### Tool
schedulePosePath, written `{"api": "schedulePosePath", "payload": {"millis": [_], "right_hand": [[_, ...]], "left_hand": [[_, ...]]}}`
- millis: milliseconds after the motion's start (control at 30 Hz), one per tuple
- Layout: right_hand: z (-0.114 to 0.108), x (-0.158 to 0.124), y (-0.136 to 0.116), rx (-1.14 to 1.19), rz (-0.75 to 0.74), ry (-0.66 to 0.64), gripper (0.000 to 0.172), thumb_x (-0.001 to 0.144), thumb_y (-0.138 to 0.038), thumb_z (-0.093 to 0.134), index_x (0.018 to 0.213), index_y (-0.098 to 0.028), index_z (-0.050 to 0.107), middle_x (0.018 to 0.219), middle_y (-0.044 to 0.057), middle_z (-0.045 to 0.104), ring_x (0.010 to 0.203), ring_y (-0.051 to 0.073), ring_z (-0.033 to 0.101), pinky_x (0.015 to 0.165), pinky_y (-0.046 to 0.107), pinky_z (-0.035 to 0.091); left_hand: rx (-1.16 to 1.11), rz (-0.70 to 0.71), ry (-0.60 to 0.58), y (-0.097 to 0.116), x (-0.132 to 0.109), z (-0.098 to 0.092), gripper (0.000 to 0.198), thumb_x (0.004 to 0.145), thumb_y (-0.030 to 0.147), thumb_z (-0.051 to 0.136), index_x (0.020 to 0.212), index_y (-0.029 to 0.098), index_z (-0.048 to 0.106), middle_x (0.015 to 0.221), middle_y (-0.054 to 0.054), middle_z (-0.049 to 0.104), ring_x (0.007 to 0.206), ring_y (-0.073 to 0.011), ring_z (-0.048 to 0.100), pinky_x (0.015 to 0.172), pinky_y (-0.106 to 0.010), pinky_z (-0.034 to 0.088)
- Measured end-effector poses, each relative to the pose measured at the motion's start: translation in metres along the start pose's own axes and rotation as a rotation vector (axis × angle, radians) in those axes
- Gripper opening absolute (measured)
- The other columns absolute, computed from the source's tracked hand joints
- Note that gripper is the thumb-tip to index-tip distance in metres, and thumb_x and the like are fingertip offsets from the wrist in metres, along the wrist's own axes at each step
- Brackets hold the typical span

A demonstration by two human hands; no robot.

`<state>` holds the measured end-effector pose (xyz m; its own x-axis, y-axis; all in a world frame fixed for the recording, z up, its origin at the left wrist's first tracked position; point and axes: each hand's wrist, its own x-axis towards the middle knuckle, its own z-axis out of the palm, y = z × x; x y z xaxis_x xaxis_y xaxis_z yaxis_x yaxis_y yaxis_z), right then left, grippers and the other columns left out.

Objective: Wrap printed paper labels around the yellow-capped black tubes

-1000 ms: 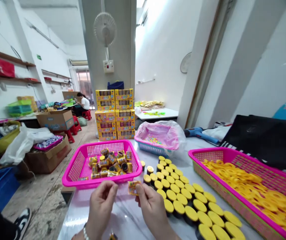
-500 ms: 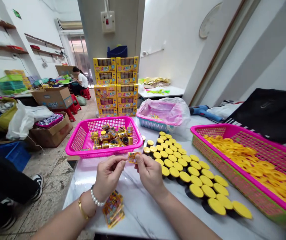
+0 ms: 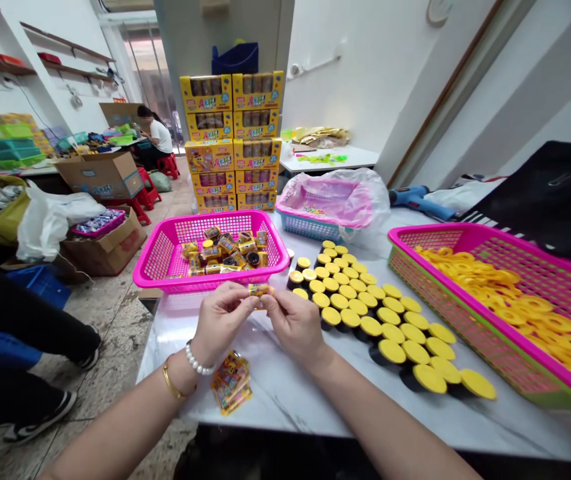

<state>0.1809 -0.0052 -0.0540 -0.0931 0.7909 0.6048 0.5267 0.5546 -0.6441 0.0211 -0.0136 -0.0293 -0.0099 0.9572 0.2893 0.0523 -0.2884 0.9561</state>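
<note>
My left hand (image 3: 221, 319) and my right hand (image 3: 296, 325) meet above the front of the table, both with fingers pinched. Between their fingertips is a small orange printed label (image 3: 260, 289), which looks curved; the fingers cover part of it. A loose stack of similar printed labels (image 3: 231, 385) lies on the tabletop below my left wrist. Just beyond my hands stands a pink basket (image 3: 160, 283) with small cylinders in printed wraps (image 3: 228, 247). To the right of my right hand, black pieces with yellow round tops (image 3: 358, 305) stand in rows.
A pink-and-green basket (image 3: 435, 317) of yellow rings (image 3: 510, 293) borders the table's right side. Behind are a plastic-lined basket (image 3: 315, 230), a blue tool (image 3: 422, 200) and stacked yellow boxes (image 3: 232, 143). A person's legs (image 3: 25, 333) are at left; another person (image 3: 155, 137) sits farther back.
My left fingers have closed onto the label, which only my right hand held before. The label now looks curved. The view has tilted down, and the legs at left have shifted right.
</note>
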Motion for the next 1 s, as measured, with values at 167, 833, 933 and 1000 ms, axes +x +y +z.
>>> {"api": "schedulePosePath", "payload": {"millis": [167,833,933,1000], "right_hand": [[0.005,-0.001,0.002,-0.007,-0.03,-0.012,0.037,0.097,-0.038,0.056,0.064,-0.021,0.057,0.057,0.0,0.057,0.052,0.012,0.05,0.055,0.026,0.036],[-0.033,0.012,0.024,-0.845,0.008,-0.093,0.023,0.078,-0.036,0.08,0.086,-0.017,0.07,0.08,0.015,0.071,0.084,0.032,0.058,0.07,0.04,0.043],[-0.027,0.009,0.025,-0.821,0.072,-0.152,0.018,0.075,-0.02,0.078,0.088,-0.019,0.066,0.084,0.014,0.072,0.084,0.031,0.061,0.064,0.037,0.042],[-0.026,0.01,0.024,-0.688,0.144,-0.109,0.017,0.075,-0.016,0.075,0.089,-0.019,0.065,0.086,0.011,0.072,0.079,0.027,0.062,0.063,0.035,0.043]], "left_hand": [[0.037,-0.12,0.037,-0.004,0.005,-0.006,0.016,0.07,0.034,0.082,0.073,0.018,0.082,0.075,-0.006,0.068,0.073,-0.0161,0.063,0.069,-0.028,0.052],[-0.348,-0.513,-0.196,-0.009,0.016,-0.012,0.038,0.065,0.04,0.087,0.084,0.012,0.069,0.067,-0.001,0.067,0.035,-0.0003,0.038,0.034,-0.016,0.021],[-0.477,-0.566,-0.215,-0.003,0.018,-0.016,0.035,0.062,0.032,0.089,0.08,0.011,0.068,0.058,0.004,0.06,0.036,0.001,0.033,0.033,-0.015,0.02],[-0.558,-0.589,-0.224,-0.001,0.021,-0.02,0.033,0.061,0.027,0.09,0.073,0.011,0.065,0.05,0.008,0.049,0.036,0.0012,0.03,0.033,-0.013,0.019]]}}
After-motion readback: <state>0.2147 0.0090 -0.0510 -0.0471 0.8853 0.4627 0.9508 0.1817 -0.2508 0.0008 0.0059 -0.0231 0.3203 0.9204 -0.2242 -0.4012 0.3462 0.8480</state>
